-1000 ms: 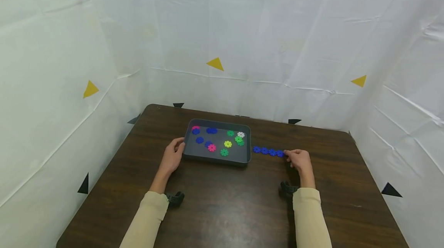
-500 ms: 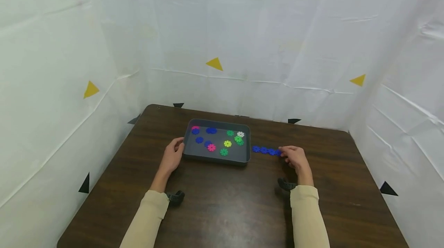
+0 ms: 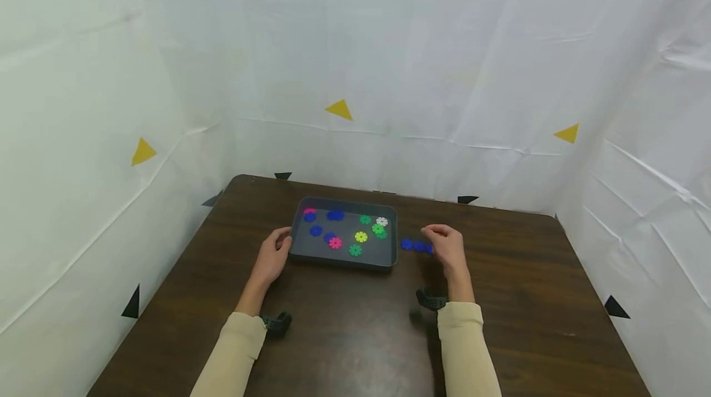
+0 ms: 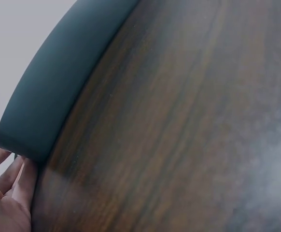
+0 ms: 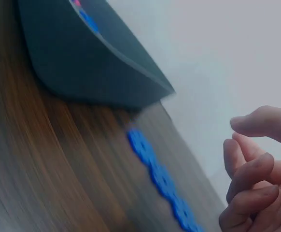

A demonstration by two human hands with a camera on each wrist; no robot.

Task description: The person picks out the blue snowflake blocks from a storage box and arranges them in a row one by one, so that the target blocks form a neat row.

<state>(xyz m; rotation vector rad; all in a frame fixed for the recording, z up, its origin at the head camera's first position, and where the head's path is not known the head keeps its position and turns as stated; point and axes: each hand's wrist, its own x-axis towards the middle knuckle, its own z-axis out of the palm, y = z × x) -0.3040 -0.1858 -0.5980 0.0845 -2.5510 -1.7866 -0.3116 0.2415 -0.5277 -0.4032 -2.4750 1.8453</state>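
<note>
A dark grey tray (image 3: pixel 343 262) holds several flower-shaped plastic discs in blue, pink, green, yellow and white. My left hand (image 3: pixel 272 255) holds the tray by its left end; the left wrist view shows fingers at the tray wall (image 4: pixel 58 77). To the right of the tray, a row of joined blue discs (image 5: pixel 162 181) lies flat on the table. My right hand (image 3: pixel 449 249) hovers over the far end of that row, hiding part of it in the head view. Its thumb and fingers (image 5: pixel 256 166) are loosely bent with nothing between them.
The brown wooden table (image 3: pixel 344 335) has white sheeting (image 3: pixel 389 63) behind and at both sides, marked with yellow and black triangles. Each wrist wears a dark strapped device (image 3: pixel 432 300).
My right hand has come off the right end of the blue row and moved left toward the tray. The left hand stays at the tray; the head view has shifted slightly.
</note>
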